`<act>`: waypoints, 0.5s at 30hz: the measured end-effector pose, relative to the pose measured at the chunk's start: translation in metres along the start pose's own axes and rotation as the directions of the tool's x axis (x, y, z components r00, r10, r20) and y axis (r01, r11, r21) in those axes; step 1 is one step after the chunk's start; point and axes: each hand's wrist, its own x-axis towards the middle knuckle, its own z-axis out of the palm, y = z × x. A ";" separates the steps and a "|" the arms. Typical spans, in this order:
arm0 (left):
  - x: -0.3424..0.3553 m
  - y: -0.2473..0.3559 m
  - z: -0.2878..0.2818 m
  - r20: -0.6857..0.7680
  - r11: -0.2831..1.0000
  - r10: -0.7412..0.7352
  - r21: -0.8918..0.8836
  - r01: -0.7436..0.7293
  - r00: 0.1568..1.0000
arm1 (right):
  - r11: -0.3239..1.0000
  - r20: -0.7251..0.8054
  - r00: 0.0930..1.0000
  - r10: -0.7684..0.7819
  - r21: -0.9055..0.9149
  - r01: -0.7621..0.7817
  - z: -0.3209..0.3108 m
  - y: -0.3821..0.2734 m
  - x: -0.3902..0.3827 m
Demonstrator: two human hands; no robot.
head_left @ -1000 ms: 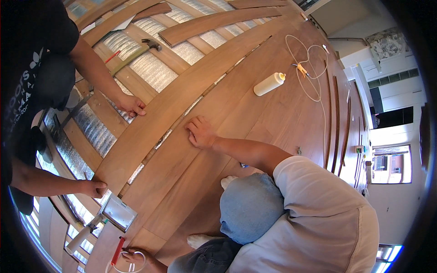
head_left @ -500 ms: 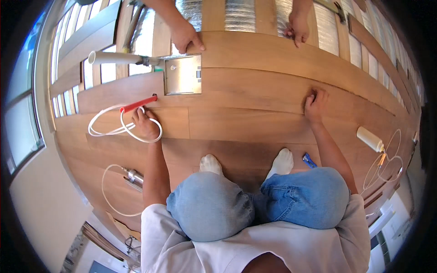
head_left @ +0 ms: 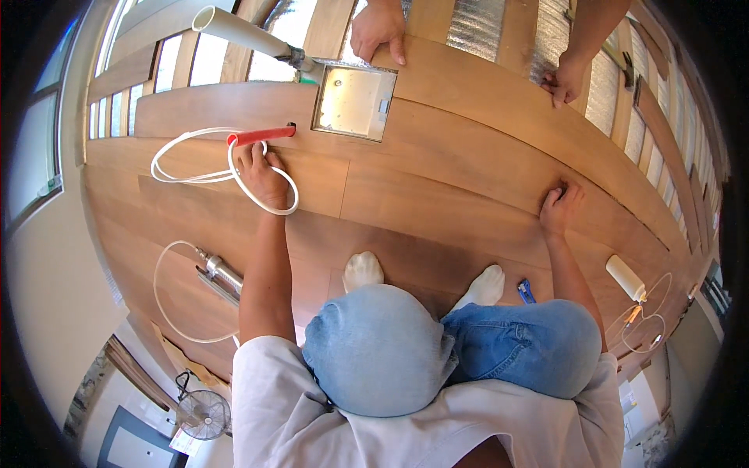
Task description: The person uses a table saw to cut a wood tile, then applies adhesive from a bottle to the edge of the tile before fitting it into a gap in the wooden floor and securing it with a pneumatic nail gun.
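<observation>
My left hand (head_left: 265, 181) leans on the wooden floorboards with its fingers apart, just below a short red tube (head_left: 264, 136). A loop of white cable (head_left: 240, 176) passes around and over this hand; I see no grip on it. My right hand (head_left: 560, 209) presses on the boards near a long seam, fingers bent and loosely apart, with nothing in it. Beyond the seam lies a long floorboard (head_left: 499, 78). A co-worker's hand (head_left: 379, 33) rests on its left end, and their other hand (head_left: 568, 78) is at its far edge.
A metal floor box (head_left: 355, 100) sits in a cutout, beside a white pipe (head_left: 238, 31). A metal caulking gun (head_left: 222, 273) with a hose lies left of me. Blue cutter (head_left: 526, 292) and white bottle (head_left: 626, 278) are at right. Farther off, battens (head_left: 511, 31) alternate with silvery insulation.
My view has turned and shifted, so the floor appears moved and tilted. Both my hands and the co-worker's hands keep about the same places on the boards.
</observation>
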 end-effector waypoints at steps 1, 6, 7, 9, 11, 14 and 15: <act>0.000 -0.001 0.000 -0.012 1.000 0.010 -0.013 -0.010 1.000 | 1.000 -0.004 1.000 -0.020 0.011 0.020 -0.001 0.000 0.001; 0.000 -0.005 0.003 -0.015 0.999 -0.007 -0.044 0.006 1.000 | 0.999 -0.010 0.999 -0.047 -0.006 0.047 -0.001 -0.001 0.002; -0.001 -0.007 0.003 -0.023 0.999 0.001 -0.041 -0.002 1.000 | 0.999 -0.012 1.000 -0.029 -0.018 0.028 0.000 -0.001 0.001; -0.002 -0.007 0.004 -0.012 0.999 -0.004 -0.040 0.003 1.000 | 0.999 -0.015 1.000 -0.010 -0.035 0.009 0.001 0.000 0.001; -0.002 -0.007 0.004 -0.002 0.999 -0.009 -0.038 0.009 1.000 | 0.999 0.004 1.000 0.009 -0.053 -0.009 0.000 0.001 0.001; -0.003 -0.007 0.004 0.011 0.999 -0.026 -0.038 0.027 1.000 | 1.000 -0.009 1.000 -0.011 -0.002 0.011 -0.002 -0.002 0.002; -0.003 -0.007 0.004 0.010 0.999 -0.023 -0.035 0.024 1.000 | 1.000 -0.011 1.000 -0.011 -0.004 0.011 -0.002 -0.001 0.002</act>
